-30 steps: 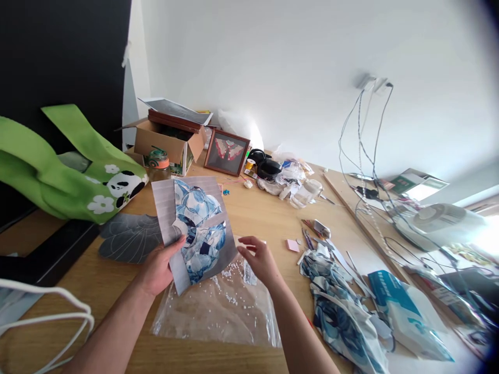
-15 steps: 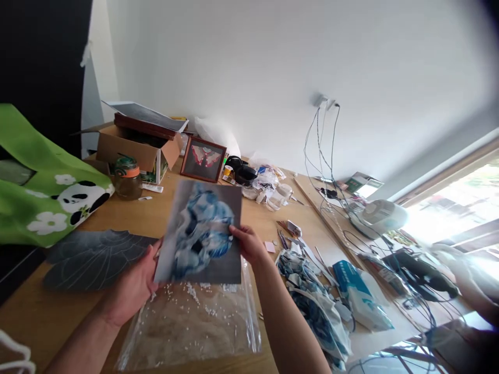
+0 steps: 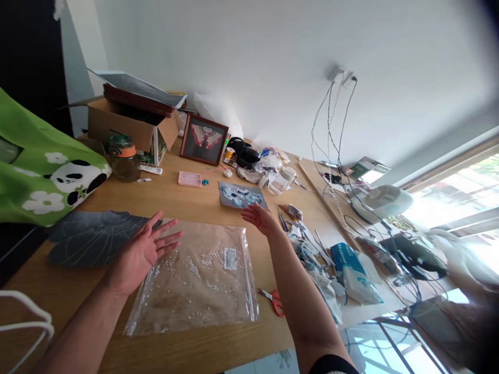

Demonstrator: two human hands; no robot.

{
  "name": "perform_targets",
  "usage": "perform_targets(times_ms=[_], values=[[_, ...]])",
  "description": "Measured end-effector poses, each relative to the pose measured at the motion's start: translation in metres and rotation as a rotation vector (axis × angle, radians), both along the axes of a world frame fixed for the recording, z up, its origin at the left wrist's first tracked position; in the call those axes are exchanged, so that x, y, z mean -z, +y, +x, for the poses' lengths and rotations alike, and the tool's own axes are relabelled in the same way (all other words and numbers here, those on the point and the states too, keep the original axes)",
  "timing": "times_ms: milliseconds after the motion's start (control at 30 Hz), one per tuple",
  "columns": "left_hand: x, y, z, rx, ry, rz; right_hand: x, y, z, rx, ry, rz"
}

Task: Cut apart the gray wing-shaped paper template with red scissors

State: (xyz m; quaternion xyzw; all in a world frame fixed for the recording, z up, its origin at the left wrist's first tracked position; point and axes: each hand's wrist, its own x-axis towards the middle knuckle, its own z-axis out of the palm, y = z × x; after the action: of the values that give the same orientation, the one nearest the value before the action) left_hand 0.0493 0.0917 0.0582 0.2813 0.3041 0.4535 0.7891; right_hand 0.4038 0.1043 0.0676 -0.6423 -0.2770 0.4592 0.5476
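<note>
My left hand (image 3: 145,248) is held palm up with its fingers spread and nothing in it, over the left edge of a clear plastic bag (image 3: 171,306). Small white beads (image 3: 193,266) and a printed label (image 3: 230,258) show on the bag. My right hand (image 3: 260,218) is open, fingers stretched out, just in front of a grey card with a blue and white patchwork picture (image 3: 238,195). The card lies flat on the table; whether the fingertips touch it I cannot tell. Orange-handled scissors (image 3: 276,301) lie beside my right forearm.
Left of the bag lies a dark sheet with petal lines (image 3: 97,239). Behind stand a green panda bag (image 3: 35,166), a jar (image 3: 123,162), a cardboard box (image 3: 120,124) and a framed picture (image 3: 204,140). A pink tray (image 3: 189,178), fabric scraps (image 3: 312,259) and a tissue pack (image 3: 353,272) sit around.
The card was held up in both hands; now it lies farther back on the table, released. Both hands are empty. The view has shifted, showing the pink tray and scissors.
</note>
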Motion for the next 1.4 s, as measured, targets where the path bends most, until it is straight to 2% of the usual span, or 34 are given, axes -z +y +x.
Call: perform_targets(times_ms=[133,300,467,567,667,800,900,967,1033,1100,1267,1333,1400], values=[[0.002,0.002,0.004,-0.037,0.108,0.049,-0.013,-0.042,0.008,-0.097,-0.191,-0.082],[0.008,-0.001,0.01,-0.064,0.257,0.142,-0.026,-0.122,0.008,-0.206,-0.403,-0.209],[0.013,-0.012,0.016,-0.02,0.447,0.381,-0.032,-0.204,0.001,-0.177,-0.544,-0.273],[0.013,-0.019,0.021,0.017,0.533,0.512,-0.029,-0.24,-0.009,-0.144,-0.681,-0.304],[0.008,-0.03,0.026,0.12,0.692,0.674,-0.021,-0.261,-0.024,-0.152,-0.899,-0.29],[-0.002,-0.052,0.034,0.248,0.946,1.082,-0.003,-0.269,-0.039,-0.225,-1.131,-0.194],[-0.003,-0.072,0.037,0.242,0.956,1.352,0.012,-0.269,-0.043,-0.267,-1.233,-0.137],[0.001,-0.086,0.035,0.268,0.946,1.404,0.022,-0.269,-0.047,-0.303,-1.255,-0.067],[0.004,-0.102,0.029,0.339,0.923,1.348,0.03,-0.267,-0.052,-0.341,-1.282,-0.016],[0.006,-0.119,0.023,0.472,0.869,1.185,0.035,-0.264,-0.058,-0.376,-1.323,-0.014],[0.003,-0.154,0.021,0.987,0.639,0.583,0.037,-0.26,-0.068,-0.509,-1.463,-0.079],[0.007,-0.162,0.028,1.167,0.584,0.432,0.036,-0.263,-0.068,-0.552,-1.505,-0.08],[0.018,-0.169,0.037,1.288,0.597,0.342,0.037,-0.269,-0.068,-0.573,-1.532,-0.075]])
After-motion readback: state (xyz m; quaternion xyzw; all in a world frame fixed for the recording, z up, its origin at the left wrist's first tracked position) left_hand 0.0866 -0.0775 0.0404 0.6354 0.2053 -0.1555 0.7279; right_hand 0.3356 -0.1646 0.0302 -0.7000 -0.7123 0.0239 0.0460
